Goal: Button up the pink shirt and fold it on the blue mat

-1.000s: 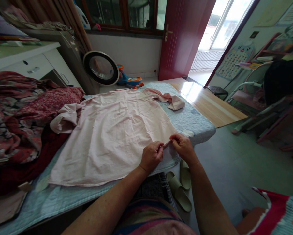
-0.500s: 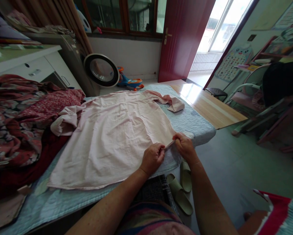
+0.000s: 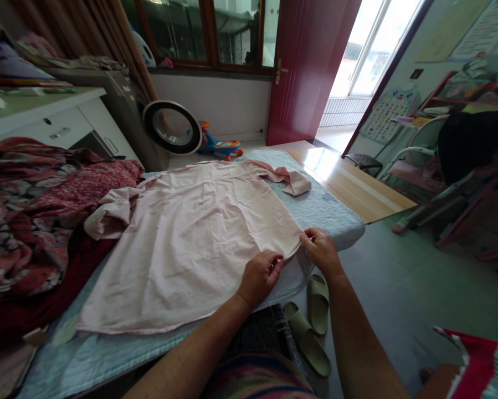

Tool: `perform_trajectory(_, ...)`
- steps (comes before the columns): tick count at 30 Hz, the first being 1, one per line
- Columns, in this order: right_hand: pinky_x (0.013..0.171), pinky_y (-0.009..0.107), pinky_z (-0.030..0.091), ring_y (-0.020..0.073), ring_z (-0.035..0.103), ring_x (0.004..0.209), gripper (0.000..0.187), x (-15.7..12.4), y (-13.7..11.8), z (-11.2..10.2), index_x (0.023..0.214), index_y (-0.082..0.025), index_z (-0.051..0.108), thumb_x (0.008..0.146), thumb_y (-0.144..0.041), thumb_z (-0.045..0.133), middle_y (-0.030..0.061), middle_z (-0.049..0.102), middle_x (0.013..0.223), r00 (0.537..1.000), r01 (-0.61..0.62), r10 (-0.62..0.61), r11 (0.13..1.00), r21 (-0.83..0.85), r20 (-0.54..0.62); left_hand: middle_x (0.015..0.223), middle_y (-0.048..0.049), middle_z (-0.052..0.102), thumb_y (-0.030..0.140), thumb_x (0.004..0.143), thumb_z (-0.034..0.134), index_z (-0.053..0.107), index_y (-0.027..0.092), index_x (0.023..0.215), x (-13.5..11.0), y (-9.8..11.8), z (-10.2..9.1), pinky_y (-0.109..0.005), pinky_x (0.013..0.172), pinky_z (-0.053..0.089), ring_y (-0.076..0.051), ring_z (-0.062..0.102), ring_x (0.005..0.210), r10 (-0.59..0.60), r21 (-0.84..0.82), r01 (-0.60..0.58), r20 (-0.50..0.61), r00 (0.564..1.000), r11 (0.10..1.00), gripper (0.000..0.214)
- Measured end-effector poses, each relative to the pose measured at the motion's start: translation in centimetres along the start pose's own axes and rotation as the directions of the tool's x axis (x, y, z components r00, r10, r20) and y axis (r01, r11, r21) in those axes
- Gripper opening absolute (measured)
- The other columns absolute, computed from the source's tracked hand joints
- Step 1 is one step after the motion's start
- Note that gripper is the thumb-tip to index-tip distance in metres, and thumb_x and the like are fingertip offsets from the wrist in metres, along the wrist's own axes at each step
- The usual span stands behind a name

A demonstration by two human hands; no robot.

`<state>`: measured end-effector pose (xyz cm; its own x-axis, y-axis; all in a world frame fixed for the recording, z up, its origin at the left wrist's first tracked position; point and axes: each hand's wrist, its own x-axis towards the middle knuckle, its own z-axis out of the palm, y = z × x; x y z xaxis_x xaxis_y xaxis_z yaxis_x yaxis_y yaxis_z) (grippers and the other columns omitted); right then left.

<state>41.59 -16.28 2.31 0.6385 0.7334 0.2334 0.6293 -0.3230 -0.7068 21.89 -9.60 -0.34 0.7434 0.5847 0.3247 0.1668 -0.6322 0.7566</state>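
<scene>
A pale pink shirt [image 3: 190, 238] lies spread out on a light blue quilted cover [image 3: 327, 210], its hem toward me. One sleeve stretches to the far right, and the other is bunched at the left. My left hand [image 3: 260, 277] pinches the hem near its right end, fingers closed on the fabric. Close by on the right, my right hand [image 3: 321, 249] grips the shirt's lower right corner between thumb and fingers. A short stretch of hem runs between the two hands.
Patterned red clothes [image 3: 57, 188] are heaped at the left. Green slippers [image 3: 307, 341] stand on the floor below the right edge. Beyond the cover are a wooden board [image 3: 357, 188], a round washer door [image 3: 172, 127] hanging open, a blue toy [image 3: 219, 145] and a red door [image 3: 302, 72].
Both hands keep hold of the hem. The shirt's right corner lies lower and flatter between them, and my right hand's fingers have loosened slightly. The view has tilted a little.
</scene>
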Motion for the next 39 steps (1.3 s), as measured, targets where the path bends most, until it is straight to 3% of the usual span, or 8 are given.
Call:
perform_trajectory(6, 0.063, 0.029, 0.039, 0.018, 0.053, 0.063, 0.031, 0.5, 0.4, -0.5, 0.07, -0.02, 0.06, 0.082, -0.045, 0.047, 0.0016, 0.058, 0.064, 0.996, -0.094, 0.094, 0.996, 0.006, 0.005, 0.113, -0.0058, 0.066, 0.024, 0.095, 0.051, 0.067, 0.022, 0.104, 0.2, 0.0, 0.1, -0.038, 0.097, 0.04, -0.022, 0.056, 0.108, -0.026, 0.191, 0.033, -0.037, 0.999, 0.981, 0.018)
perform_trajectory(15, 0.086, 0.038, 0.043, 0.0256, 0.053, 0.092, 0.017, -0.5, 0.0, 0.3, 0.092, -0.017, 0.062, 0.081, -0.022, 0.051, 0.0125, 0.058, 0.098, 0.969, 0.108, -0.164, 0.953, -0.282, -0.185, 0.129, -0.0072, 0.06, 0.029, 0.084, 0.067, 0.063, 0.023, 0.117, 0.2, -0.1, 0.6, -0.047, 0.107, 0.033, -0.027, 0.05, 0.122, -0.012, 0.356, -0.026, 0.106, 0.994, 0.934, 0.034)
perform_trajectory(19, 0.079, 0.031, 0.044, 0.0198, 0.057, 0.083, 0.012, -2.6, -1.8, 0.8, 0.087, -0.02, 0.061, 0.084, -0.015, 0.05, 0.0053, 0.061, 0.087, 0.943, 0.321, -0.313, 0.945, -0.058, 0.113, 0.131, -0.0096, 0.058, 0.031, 0.085, 0.065, 0.061, 0.022, 0.12, 0.1, 0.2, 0.8, -0.05, 0.109, 0.033, -0.028, 0.048, 0.124, -0.007, 0.378, -0.039, 0.119, 0.993, 0.925, 0.036)
perform_trajectory(23, 0.075, 0.027, 0.043, 0.0169, 0.058, 0.08, 0.012, -4.4, -1.7, 1.8, 0.083, -0.019, 0.06, 0.084, -0.012, 0.05, 0.0028, 0.062, 0.083, 0.878, 0.332, -0.324, 0.942, 0.039, 0.351, 0.14, -0.0156, 0.05, 0.029, 0.082, 0.067, 0.053, 0.015, 0.132, -1.2, -0.2, -0.1, -0.049, 0.113, 0.033, -0.03, 0.044, 0.131, 0.02, 0.331, -0.091, 0.212, 0.977, 0.939, 0.053)
perform_trajectory(28, 0.08, 0.03, 0.043, 0.0195, 0.055, 0.086, 0.004, -5.3, -1.8, 2.1, 0.084, -0.019, 0.06, 0.086, -0.022, 0.057, 0.0048, 0.058, 0.09, 0.869, 0.369, -0.279, 0.915, -0.16, 0.409, 0.127, -0.0115, 0.057, 0.025, 0.085, 0.063, 0.063, 0.02, 0.115, -4.2, -0.8, -4.6, -0.039, 0.102, 0.045, -0.025, 0.053, 0.117, 0.069, 0.268, -0.148, 0.282, 0.957, 0.952, 0.03)
perform_trajectory(31, 0.084, 0.035, 0.042, 0.0249, 0.052, 0.094, 0.029, -6.0, -2.6, 2.5, 0.09, -0.019, 0.059, 0.08, -0.044, 0.069, 0.0074, 0.057, 0.095, 0.887, 0.389, -0.262, 0.866, -0.313, 0.38, 0.105, -0.0074, 0.062, 0.026, 0.09, 0.056, 0.069, 0.022, 0.101, -5.9, -0.8, -7.0, -0.03, 0.085, 0.049, -0.019, 0.059, 0.096, 0.045, 0.264, -0.137, 0.326, 0.944, 0.955, 0.017)
perform_trajectory(34, 0.085, 0.039, 0.04, 0.029, 0.05, 0.098, 0.048, -6.9, -3.0, 2.9, 0.097, -0.019, 0.059, 0.072, -0.057, 0.073, 0.01, 0.056, 0.1, 0.909, 0.375, -0.243, 0.83, -0.412, 0.338, 0.094, -0.0057, 0.064, 0.024, 0.094, 0.05, 0.07, 0.022, 0.102, -7.0, -0.9, -7.8, -0.026, 0.076, 0.048, -0.016, 0.061, 0.084, 0.034, 0.233, -0.128, 0.369, 0.929, 0.964, 0.021)
perform_trajectory(39, 0.083, 0.038, 0.037, 0.028, 0.049, 0.099, 0.031, -7.3, -1.7, 3.0, 0.101, -0.023, 0.061, 0.081, -0.045, 0.068, 0.0089, 0.057, 0.104, 0.92, 0.354, -0.228, 0.829, -0.432, 0.317, 0.09, -0.0052, 0.066, 0.024, 0.095, 0.049, 0.069, 0.022, 0.103, -7.8, -1.1, -7.3, -0.026, 0.076, 0.046, -0.016, 0.061, 0.084, 0.06, 0.193, -0.123, 0.303, 0.951, 0.974, 0.022)
